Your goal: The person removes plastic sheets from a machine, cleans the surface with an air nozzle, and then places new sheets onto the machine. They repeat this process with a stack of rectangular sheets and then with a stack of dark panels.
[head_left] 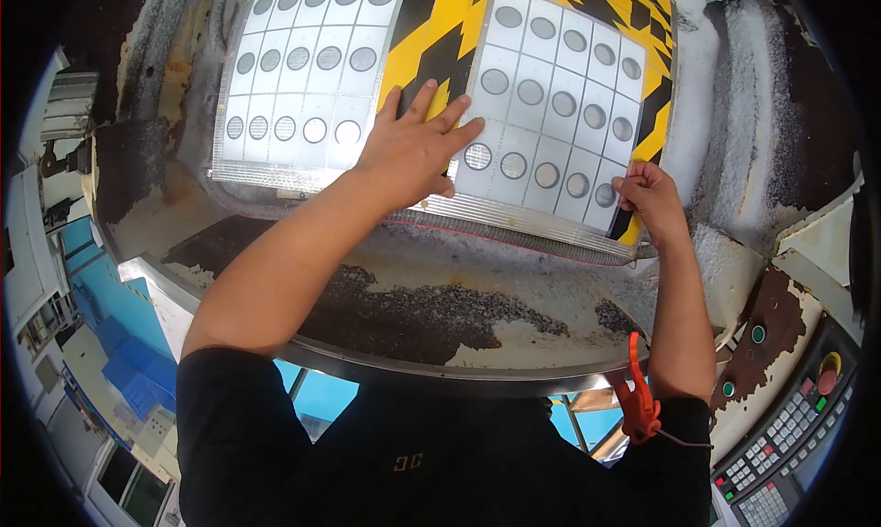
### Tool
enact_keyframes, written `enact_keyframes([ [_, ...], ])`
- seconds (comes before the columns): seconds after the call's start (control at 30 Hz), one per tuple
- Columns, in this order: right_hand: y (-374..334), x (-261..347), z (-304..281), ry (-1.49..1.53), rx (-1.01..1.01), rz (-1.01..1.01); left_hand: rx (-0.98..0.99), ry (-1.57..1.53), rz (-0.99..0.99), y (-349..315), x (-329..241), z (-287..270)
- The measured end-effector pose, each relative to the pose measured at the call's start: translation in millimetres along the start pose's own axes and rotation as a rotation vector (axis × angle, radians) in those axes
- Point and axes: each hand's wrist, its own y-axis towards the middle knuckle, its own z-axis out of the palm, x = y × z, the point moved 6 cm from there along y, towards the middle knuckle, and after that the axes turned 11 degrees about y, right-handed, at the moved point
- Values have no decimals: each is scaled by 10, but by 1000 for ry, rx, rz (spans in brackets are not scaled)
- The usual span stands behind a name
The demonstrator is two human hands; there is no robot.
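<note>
Two white panels lie side by side in front of me, the left panel [266, 95] and the right panel [587, 151], each marked with rows of round grey discs. Yellow-and-black striped tape [431, 45] runs between them and along the right side. My left hand [408, 151] lies with its fingers spread across the tape and the right panel's left edge. At the right panel's near right corner, my right hand [653, 201] has thumb and forefinger pinched beside a grey disc [606, 195]. What lies between those fingertips is too small to make out.
A corrugated hose [523, 242] runs along the panels' near edge, above a worn metal rim [440, 371]. Near my right elbow hangs an orange air gun [636, 394]. At the lower right stands a control panel [771, 454] with keys and a red stop button [829, 373].
</note>
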Motion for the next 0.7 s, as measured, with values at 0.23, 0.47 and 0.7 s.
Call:
enact_keyframes([
  [0.23, 10, -7, -23, 3, -33, 6, 41, 10, 1, 3, 12, 27],
  [0.47, -12, 25, 13, -14, -26, 1, 19, -7, -2, -7, 11, 9],
  [0.7, 5, 0, -6, -6, -10, -9, 38, 0, 3, 3, 6, 14],
])
